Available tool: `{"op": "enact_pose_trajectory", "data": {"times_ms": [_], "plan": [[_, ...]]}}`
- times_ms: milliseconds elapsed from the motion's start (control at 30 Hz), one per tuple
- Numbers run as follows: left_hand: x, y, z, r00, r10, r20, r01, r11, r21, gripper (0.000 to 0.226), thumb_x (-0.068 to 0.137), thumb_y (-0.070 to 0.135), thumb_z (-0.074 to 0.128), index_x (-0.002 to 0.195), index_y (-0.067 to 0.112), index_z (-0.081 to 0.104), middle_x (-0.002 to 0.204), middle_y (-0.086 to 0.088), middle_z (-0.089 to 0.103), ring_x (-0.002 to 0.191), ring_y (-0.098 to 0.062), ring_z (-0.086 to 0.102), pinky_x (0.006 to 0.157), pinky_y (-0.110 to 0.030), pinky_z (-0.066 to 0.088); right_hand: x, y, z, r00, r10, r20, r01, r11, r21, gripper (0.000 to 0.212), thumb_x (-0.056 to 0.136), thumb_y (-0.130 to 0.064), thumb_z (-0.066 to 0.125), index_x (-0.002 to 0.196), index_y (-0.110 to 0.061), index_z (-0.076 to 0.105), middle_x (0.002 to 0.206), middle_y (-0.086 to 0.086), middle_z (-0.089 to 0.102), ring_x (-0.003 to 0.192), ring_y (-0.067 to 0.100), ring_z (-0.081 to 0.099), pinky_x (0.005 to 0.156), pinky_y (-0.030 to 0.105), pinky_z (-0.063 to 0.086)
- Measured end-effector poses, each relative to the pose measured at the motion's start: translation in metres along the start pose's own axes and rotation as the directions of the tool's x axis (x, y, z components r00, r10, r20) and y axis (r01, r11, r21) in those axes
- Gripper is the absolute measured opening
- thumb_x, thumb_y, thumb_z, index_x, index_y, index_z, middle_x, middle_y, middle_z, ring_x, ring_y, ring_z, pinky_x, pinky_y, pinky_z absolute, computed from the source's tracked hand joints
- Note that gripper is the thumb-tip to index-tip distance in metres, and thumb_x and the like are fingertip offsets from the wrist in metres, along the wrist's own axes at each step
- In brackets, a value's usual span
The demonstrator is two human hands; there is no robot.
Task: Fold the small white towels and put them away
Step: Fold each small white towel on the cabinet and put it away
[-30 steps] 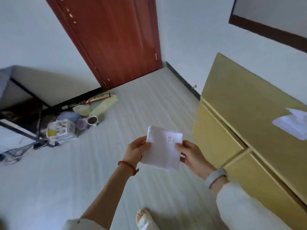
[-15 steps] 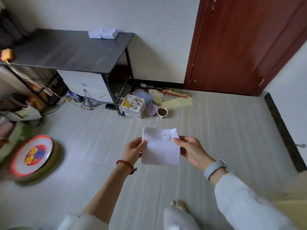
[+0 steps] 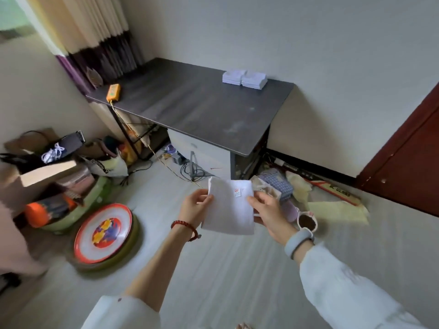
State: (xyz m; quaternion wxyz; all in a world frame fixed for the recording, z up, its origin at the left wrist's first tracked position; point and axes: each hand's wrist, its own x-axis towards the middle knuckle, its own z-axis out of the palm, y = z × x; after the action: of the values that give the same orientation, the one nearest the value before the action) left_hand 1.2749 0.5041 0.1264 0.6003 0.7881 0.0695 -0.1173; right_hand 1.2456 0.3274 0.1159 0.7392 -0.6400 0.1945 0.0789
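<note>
**Colours and patterns, head view**

Folded towel (image 3: 229, 208): white, small red-orange label print. Two towel stacks (image 3: 244, 79) on the desk: white. Desk top (image 3: 202, 108): dark grey, pale smudges. Power strip (image 3: 113, 92): orange, green patch. Curtain (image 3: 95, 34): cream above, purple-black striped band below. Round tray (image 3: 103, 232): white, red rim, yellow-blue-red centre motif. Door (image 3: 408, 167): reddish brown. Bracelet (image 3: 185, 227): red beads. Wristband (image 3: 298, 242): pale blue-grey. Sleeves (image 3: 344, 290): white. Pouch (image 3: 276, 186) on the floor: blue-white check.
</note>
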Motion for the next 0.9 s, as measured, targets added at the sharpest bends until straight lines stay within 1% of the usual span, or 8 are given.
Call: {"op": "enact_pose_trajectory", "data": {"times_ms": [100,200,267,367,567,733,833,900], "plan": [[0.069,0.014,-0.033,0.999,0.023,-0.046,-0.021,0.999,0.049,0.014,0.09,0.011,0.053,0.099,0.012,0.063,0.082,0.0,0.062,0.072,-0.011,0.056,0.057,-0.016,0.045,0.066,-0.031,0.046,0.992,0.052,0.116,-0.048,0.998,-0.043,0.018,0.093,-0.009,0.047,0.097,-0.017,0.063,0.084,0.003,0.062,0.069,0.014,0.055,0.058,0.023,0.046],[0.141,0.021,-0.065,0.996,0.025,-0.085,-0.02,0.998,0.063,0.012,0.089,0.013,0.054,0.095,0.014,0.064,0.077,0.002,0.06,0.066,-0.004,0.053,0.049,-0.003,0.039,0.132,-0.053,0.085,0.977,0.098,0.188,-0.09,0.995,-0.054,0.021,0.091,-0.002,0.047,0.085,-0.013,0.063,0.075,0.003,0.061,0.062,0.012,0.053,0.055,0.021,0.044],[0.192,0.025,-0.088,0.997,0.001,-0.082,0.003,0.999,0.048,0.01,0.088,0.014,0.054,0.088,0.016,0.064,0.071,0.001,0.057,0.064,-0.006,0.051,0.052,-0.009,0.041,0.18,-0.063,0.109,0.977,0.112,0.183,-0.104,0.993,-0.053,0.019,0.09,-0.001,0.05,0.081,-0.009,0.064,0.07,0.002,0.063,0.058,0.011,0.056,0.054,0.02,0.045],[0.271,0.031,-0.128,0.999,-0.027,-0.038,0.028,1.0,0.009,0.011,0.087,0.013,0.055,0.081,0.018,0.063,0.077,-0.004,0.061,0.07,-0.014,0.054,0.063,-0.024,0.045,0.255,-0.08,0.146,0.987,0.116,0.111,-0.117,0.993,0.005,0.015,0.088,0.0,0.052,0.082,-0.007,0.064,0.063,0.0,0.067,0.052,0.008,0.061,0.05,0.02,0.047],[0.435,0.067,-0.195,0.991,-0.092,0.094,0.095,0.995,-0.029,0.012,0.087,0.007,0.055,0.08,0.013,0.063,0.084,-0.012,0.056,0.076,-0.023,0.054,0.072,-0.037,0.049,0.38,-0.137,0.209,0.995,0.094,-0.028,-0.093,0.995,0.039,0.01,0.089,-0.005,0.054,0.08,-0.006,0.059,0.075,0.008,0.064,0.06,0.016,0.06,0.058,0.026,0.049],[0.547,0.106,-0.166,0.978,-0.054,0.202,0.051,0.999,0.02,0.009,0.087,0.01,0.057,0.086,0.015,0.065,0.085,-0.009,0.065,0.079,-0.021,0.063,0.077,-0.038,0.055,0.467,-0.172,0.204,0.974,-0.09,-0.206,0.033,0.964,-0.266,0.012,0.094,-0.015,0.045,0.087,-0.009,0.053,0.085,0.011,0.059,0.075,0.021,0.057,0.063,0.032,0.049],[0.608,0.125,-0.134,0.969,-0.038,0.246,0.028,0.999,0.044,0.008,0.088,0.011,0.056,0.089,0.015,0.064,0.084,-0.005,0.066,0.081,-0.02,0.064,0.077,-0.036,0.056,0.528,-0.189,0.182,0.945,-0.162,-0.283,0.036,0.914,-0.404,0.01,0.094,-0.021,0.045,0.092,-0.015,0.053,0.09,0.01,0.061,0.083,0.028,0.06,0.075,0.044,0.052],[0.655,0.137,-0.112,0.961,-0.036,0.275,0.021,0.998,0.057,0.008,0.088,0.012,0.056,0.092,0.014,0.063,0.083,-0.003,0.066,0.08,-0.018,0.064,0.075,-0.034,0.056,0.575,-0.201,0.165,0.933,-0.185,-0.308,0.031,0.895,-0.445,0.008,0.094,-0.024,0.046,0.093,-0.019,0.053,0.089,0.004,0.061,0.087,0.027,0.061,0.079,0.044,0.052]]}}
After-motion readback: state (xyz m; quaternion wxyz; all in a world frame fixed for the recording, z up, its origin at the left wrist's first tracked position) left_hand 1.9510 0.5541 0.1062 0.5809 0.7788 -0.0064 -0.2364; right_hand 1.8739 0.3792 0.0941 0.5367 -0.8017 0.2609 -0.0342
